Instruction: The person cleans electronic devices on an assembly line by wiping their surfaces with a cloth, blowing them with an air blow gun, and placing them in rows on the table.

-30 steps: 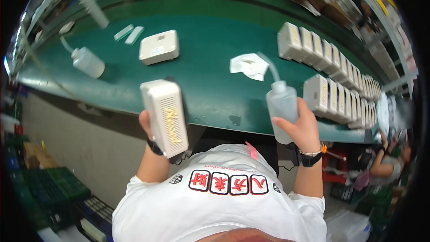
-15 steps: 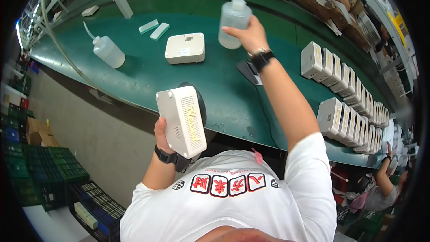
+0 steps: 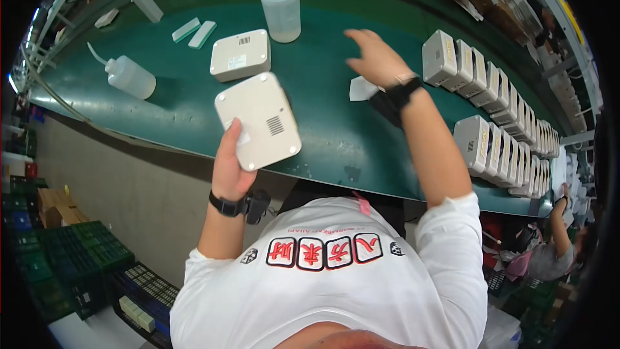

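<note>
one white box [image 3: 261,130] is in the left hand [image 3: 231,168], above the near edge of the green tabletop [image 3: 323,139]; the fingers grip its near left side. its footed, vented face looks up at the wearer, and its long axis runs away from the body, the far end leaning left. the step in hand looks like holding or turning this box; tilting it further would call for a steady grip on its edge. farther out, the right hand [image 3: 378,61] is open, its fingers released, near a white cloth [image 3: 361,88]. beyond the held box lies a second box [image 3: 240,55], with an upright squeeze bottle [image 3: 281,13] just past it.
</note>
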Demonstrator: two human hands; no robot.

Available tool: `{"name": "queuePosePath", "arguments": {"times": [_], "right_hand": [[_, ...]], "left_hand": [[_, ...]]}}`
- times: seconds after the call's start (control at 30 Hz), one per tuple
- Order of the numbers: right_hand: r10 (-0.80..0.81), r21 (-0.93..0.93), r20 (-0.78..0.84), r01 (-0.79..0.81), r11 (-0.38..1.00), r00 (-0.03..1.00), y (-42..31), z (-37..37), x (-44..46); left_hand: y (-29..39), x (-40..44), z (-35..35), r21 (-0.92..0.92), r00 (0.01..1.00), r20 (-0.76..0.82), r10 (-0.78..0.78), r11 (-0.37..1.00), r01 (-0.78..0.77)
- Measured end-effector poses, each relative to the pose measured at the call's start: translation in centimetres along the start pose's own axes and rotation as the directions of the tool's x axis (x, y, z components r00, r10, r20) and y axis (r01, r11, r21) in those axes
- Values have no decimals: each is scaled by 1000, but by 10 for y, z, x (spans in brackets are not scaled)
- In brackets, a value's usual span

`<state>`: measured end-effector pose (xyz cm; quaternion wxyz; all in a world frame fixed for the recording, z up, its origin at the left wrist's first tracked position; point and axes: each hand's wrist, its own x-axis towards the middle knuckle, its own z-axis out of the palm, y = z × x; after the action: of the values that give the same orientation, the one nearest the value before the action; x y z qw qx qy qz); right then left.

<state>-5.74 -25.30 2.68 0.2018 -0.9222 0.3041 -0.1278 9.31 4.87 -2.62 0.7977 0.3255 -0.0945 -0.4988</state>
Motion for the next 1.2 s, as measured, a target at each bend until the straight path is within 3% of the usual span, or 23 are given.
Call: {"name": "queuePosePath", "arguments": {"times": [0.07, 0.13, 0.23, 0.33, 0.4, 0.47, 0.57, 0.67, 0.77, 0.83, 0.87, 0.97, 1.07, 1.1, 1.2], "right_hand": [[102, -115, 32, -98, 989, 994, 25, -5, -38], [117, 8, 149, -119, 993, 982, 47, -4, -58], [232, 20, 265, -246, 969, 936, 56, 0, -72], [179, 85, 123, -190, 978, 976, 42, -14, -96], [102, 330, -111, -60, 942, 989, 25, -23, -113], [86, 485, -385, 122, 866, 919, -1, -28, -127], [38, 414, -614, 281, 866, 788, -36, -25, -135], [-81, 352, -659, 401, 846, 748, -44, -1, -130], [-390, 4, -525, 461, 887, 756, -53, 5, -130], [-438, 7, -330, 466, 885, 836, -62, 5, -154], [-458, 10, -225, 472, 882, 860, -66, 6, -165], [-510, 60, -119, 518, 853, 852, -68, 12, -180], [-356, -63, -250, 352, 934, 901, -50, 0, -159], [-316, -26, -248, 320, 947, 916, -49, -3, -156], [-416, 24, -151, 424, 905, 896, -58, 12, -174]], "left_hand": [[-6, 7, 5, 72, 999, 15, 39, 997, -40], [-10, 11, 19, 145, 997, 47, 55, 988, -62], [-19, 15, 30, 240, 993, 110, 45, 968, -70], [-23, 14, 43, 258, 990, 139, 37, 963, -72], [-27, 15, 52, 269, 988, 150, 32, 960, -72], [-31, 13, 63, 269, 988, 150, 33, 960, -72], [-41, 12, 77, 283, 987, 160, 10, 958, -56], [-50, 9, 89, 289, 986, 169, -8, 957, -42], [-55, 7, 102, 284, 989, 139, 43, 955, -81], [-56, 8, 102, 276, 991, 113, 67, 956, -96], [-56, 11, 97, 272, 993, 105, 61, 958, -87], [-56, 9, 97, 289, 991, 111, 78, 951, -107], [-55, 4, 100, 303, 986, 150, 77, 945, -120], [-55, 3, 99, 322, 985, 151, 83, 938, -128], [-52, 4, 95, 346, 989, 123, 82, 930, -120]]}}
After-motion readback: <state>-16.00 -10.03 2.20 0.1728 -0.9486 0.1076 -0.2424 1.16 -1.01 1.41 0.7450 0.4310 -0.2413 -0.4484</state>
